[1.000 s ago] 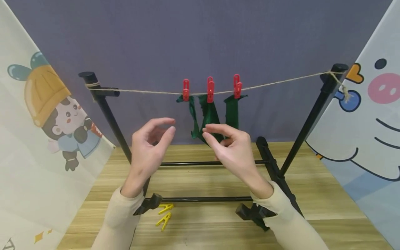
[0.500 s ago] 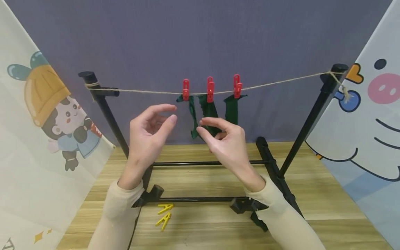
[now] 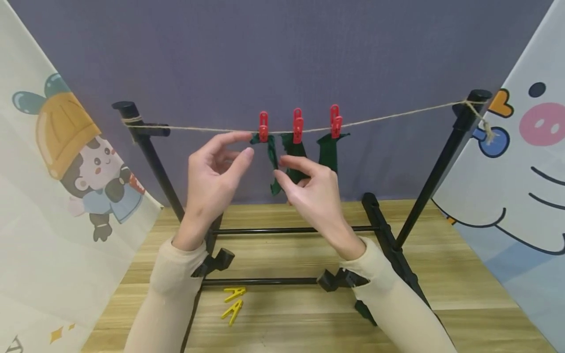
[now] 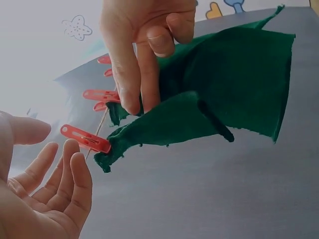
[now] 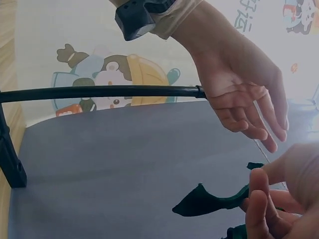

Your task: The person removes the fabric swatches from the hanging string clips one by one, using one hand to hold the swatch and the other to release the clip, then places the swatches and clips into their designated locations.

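Dark green cloth [image 3: 327,153] hangs from a twine line [image 3: 388,117] by three red clothespins: a left one [image 3: 263,127], a middle one [image 3: 297,126] and a right one [image 3: 335,122]. My left hand [image 3: 211,179] is just below and left of the left clothespin, thumb and index finger apart, nothing between them. In the left wrist view its loosely bent fingers [image 4: 79,181] are right by that clothespin [image 4: 85,138]. My right hand [image 3: 315,193] reaches the cloth's narrow left strip, thumb and index finger extended at its edge. The right hand hides part of the cloth.
A black rack with a left post [image 3: 154,166] and a right post [image 3: 434,181] carries the line. Its crossbars [image 3: 260,281] run low over the wooden table [image 3: 282,323]. Two yellow clothespins [image 3: 232,311] lie in front. Something dark green [image 3: 365,313] shows beside the right sleeve.
Both hands have risen toward the line. The right hand has also shifted left, from the middle of the cloth to its left strip. Clothespins and cloth look nearly unchanged.
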Action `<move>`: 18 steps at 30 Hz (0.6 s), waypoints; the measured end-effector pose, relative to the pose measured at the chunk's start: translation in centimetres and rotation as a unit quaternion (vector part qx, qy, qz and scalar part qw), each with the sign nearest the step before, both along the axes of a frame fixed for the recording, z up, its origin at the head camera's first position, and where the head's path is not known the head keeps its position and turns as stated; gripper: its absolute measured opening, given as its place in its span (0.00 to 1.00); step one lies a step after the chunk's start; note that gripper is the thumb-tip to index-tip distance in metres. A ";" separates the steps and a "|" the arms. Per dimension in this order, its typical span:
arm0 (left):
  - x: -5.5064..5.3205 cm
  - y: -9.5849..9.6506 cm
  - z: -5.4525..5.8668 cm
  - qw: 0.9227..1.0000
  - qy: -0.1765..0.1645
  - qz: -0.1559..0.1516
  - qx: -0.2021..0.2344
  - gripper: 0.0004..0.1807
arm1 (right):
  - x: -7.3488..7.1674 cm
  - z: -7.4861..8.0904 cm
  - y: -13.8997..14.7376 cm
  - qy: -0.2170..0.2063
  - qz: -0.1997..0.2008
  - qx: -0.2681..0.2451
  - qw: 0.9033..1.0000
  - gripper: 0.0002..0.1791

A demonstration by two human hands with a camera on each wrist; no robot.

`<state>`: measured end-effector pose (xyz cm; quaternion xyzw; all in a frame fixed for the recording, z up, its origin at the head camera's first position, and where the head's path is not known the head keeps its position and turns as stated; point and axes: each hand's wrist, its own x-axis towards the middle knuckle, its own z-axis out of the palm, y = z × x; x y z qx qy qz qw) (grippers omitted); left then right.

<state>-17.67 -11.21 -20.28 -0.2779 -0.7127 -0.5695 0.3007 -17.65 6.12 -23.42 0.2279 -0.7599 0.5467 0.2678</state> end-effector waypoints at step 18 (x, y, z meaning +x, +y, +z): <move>-1.6 0.2 1.9 0.997 -0.053 -0.033 -0.048 0.21 | -2.8 -1.2 -0.9 -0.035 0.029 -0.003 0.999 0.24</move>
